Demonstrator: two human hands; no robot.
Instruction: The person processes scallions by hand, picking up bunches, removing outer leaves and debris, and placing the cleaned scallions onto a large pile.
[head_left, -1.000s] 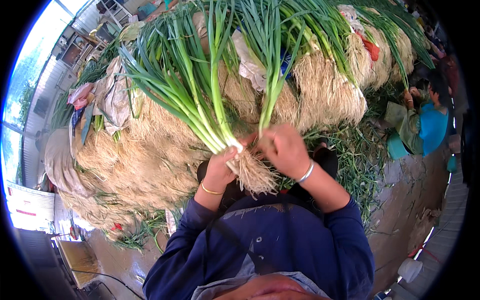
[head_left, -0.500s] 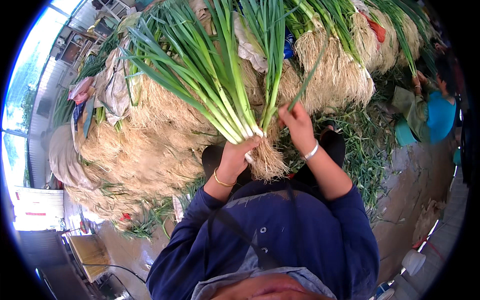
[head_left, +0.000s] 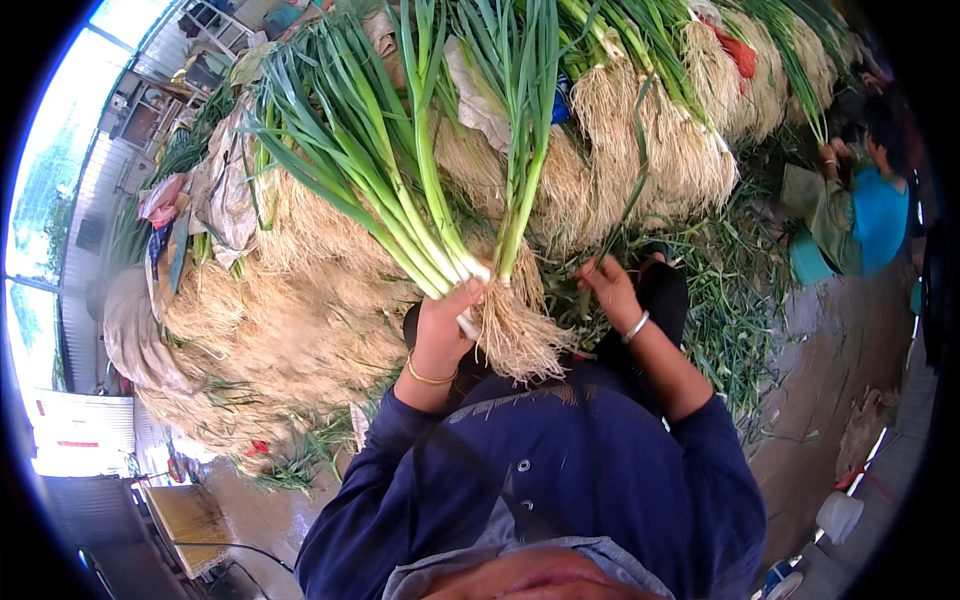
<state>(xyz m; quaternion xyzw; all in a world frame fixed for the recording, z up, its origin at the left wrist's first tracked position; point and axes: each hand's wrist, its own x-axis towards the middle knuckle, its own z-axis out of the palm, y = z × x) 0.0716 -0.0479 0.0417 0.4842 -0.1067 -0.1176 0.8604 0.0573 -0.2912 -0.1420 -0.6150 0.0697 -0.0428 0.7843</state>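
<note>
My left hand (head_left: 445, 318) is wrapped round the white lower stems of a bunch of green onions (head_left: 410, 205). Their long leaves fan up and away from me, and the pale stringy roots (head_left: 520, 338) hang out beside my thumb. To the right, apart from the bunch, my right hand (head_left: 610, 290) has its fingers pinched on the lower end of one long, thin green leaf (head_left: 636, 180), which curves upward from them. Part of the stems is hidden behind my left fingers.
A long heap of green onions with matted roots (head_left: 290, 290) spreads ahead and to the left, partly under cloths (head_left: 140, 330). Stripped leaves (head_left: 725, 300) litter the ground at right. Another person in blue (head_left: 880, 220) sits at far right. A white container (head_left: 838, 516) stands at lower right.
My right hand has moved down and away from the bunch, drawing the leaf with it. My left hand and the bunch have shifted a little left and down.
</note>
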